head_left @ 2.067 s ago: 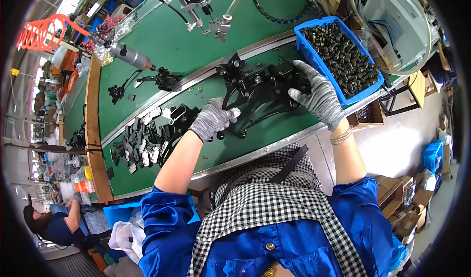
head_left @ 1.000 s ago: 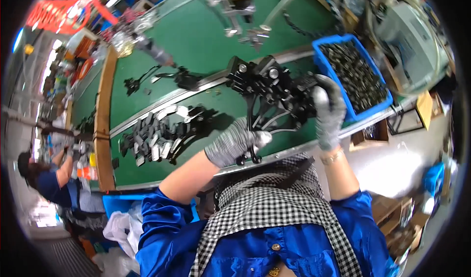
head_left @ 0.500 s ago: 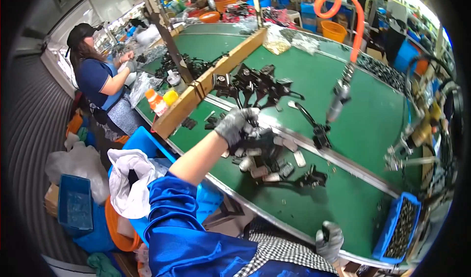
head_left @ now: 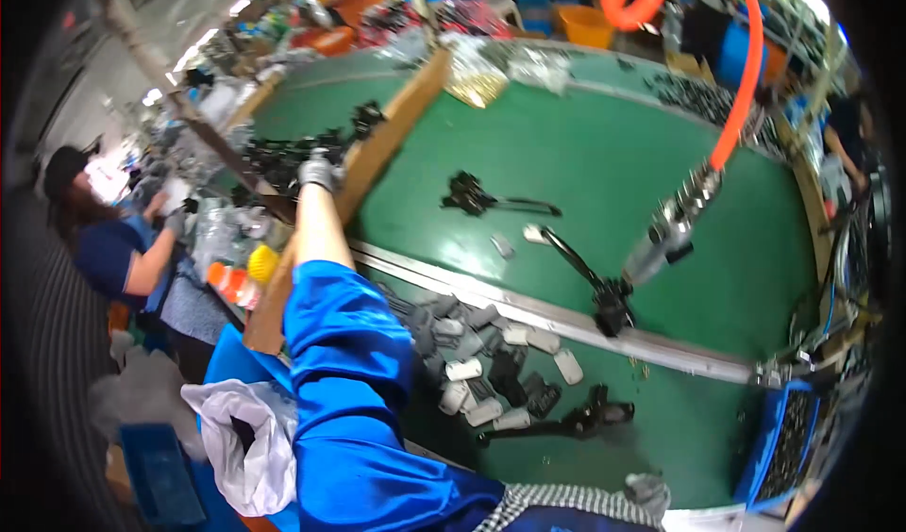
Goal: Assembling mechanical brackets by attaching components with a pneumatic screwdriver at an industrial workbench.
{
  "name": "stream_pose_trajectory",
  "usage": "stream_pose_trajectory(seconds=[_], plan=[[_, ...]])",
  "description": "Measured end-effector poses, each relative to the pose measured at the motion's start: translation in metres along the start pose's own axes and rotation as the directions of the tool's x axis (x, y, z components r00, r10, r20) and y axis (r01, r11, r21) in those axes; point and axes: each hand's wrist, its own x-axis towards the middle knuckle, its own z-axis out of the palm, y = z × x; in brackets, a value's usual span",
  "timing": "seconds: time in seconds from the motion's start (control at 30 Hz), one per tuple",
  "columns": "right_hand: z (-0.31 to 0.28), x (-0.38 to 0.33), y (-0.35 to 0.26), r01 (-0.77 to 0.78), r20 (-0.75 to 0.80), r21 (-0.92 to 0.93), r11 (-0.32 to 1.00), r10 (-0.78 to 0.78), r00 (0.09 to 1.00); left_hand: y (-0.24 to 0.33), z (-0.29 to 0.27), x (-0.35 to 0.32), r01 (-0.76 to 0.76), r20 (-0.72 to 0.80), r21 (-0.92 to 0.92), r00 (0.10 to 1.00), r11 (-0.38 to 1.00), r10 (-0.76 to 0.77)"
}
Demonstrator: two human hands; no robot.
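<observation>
My gloved left hand (head_left: pixel 321 171) reaches past the wooden board, closed around black brake levers (head_left: pixel 366 119) above a pile of similar dark parts (head_left: pixel 283 164); blur hides most of its fingers. My gloved right hand (head_left: pixel 648 494) rests at the near table edge, loosely open with nothing visible in it. One brake lever (head_left: pixel 469 194) lies alone mid-table. Another lever (head_left: pixel 612 306) sits across the metal rail, beneath the tip of a hanging air screwdriver (head_left: pixel 661 244). Nearer me, a third lever (head_left: pixel 576 423) lies beside a heap of small grey and black pieces (head_left: pixel 486 343).
The wooden board (head_left: pixel 401 126) stands upright across the green table (head_left: pixel 604 155). An orange coiled hose (head_left: pixel 746 79) hangs at right. At the right edge stands a blue bin (head_left: pixel 764 447) of small dark parts. A co-worker (head_left: pixel 113 240) works at left, near an orange-and-white bottle (head_left: pixel 231 285).
My left hand has moved left and away from me, over the board, taking the bundle of levers off the mid-table; one lever remains there. My right hand stays near the edge.
</observation>
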Motion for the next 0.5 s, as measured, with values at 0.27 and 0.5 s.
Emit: stream_pose_trajectory(seconds=[0.27,0.5], plan=[[-0.019,-0.031,-0.026,0.517,-0.399,-0.335,0.788,-0.616,0.679,0.067,-0.027,-0.119,-0.390,-0.703,0.124,0.614,0.912,0.358],[-0.110,0.049,-0.157,0.597,-0.440,-0.384,0.704,-0.708,0.552,0.141,0.043,-0.267,-0.857,-0.097,0.147,0.485,0.494,0.869]])
